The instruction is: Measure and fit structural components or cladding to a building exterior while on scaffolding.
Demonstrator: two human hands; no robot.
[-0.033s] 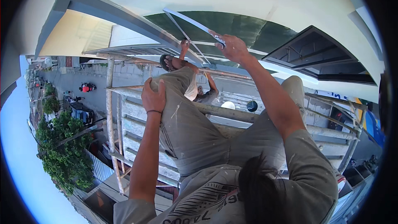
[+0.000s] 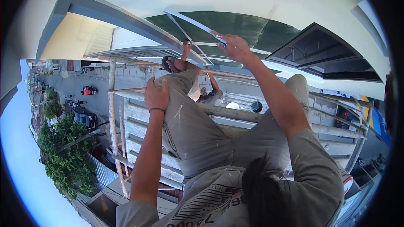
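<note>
My left hand (image 2: 156, 95) rests on the knee of my paint-flecked grey trousers (image 2: 195, 130), its fingers lying over the cloth and holding nothing. My right hand (image 2: 235, 47) is raised in front of the wall, fingers curled round a small white-smeared object (image 2: 220, 38) whose kind I cannot make out. That hand is at the lower end of a long pale strip (image 2: 189, 19), which slants across dark green glass (image 2: 235, 23). Left of it, a co-worker's hand (image 2: 187, 45) is up at the frame. The co-worker's other arm (image 2: 215, 85) shows lower down, partly hidden by my leg.
I sit on scaffolding with rusty pipes (image 2: 112, 113) and plank slats (image 2: 134, 128), high above a street (image 2: 63, 82). A sandalled foot (image 2: 170, 64) is beyond my left knee. White (image 2: 232, 106) and dark (image 2: 256, 106) round containers stand below. A dark-framed window (image 2: 324, 56) juts out at right.
</note>
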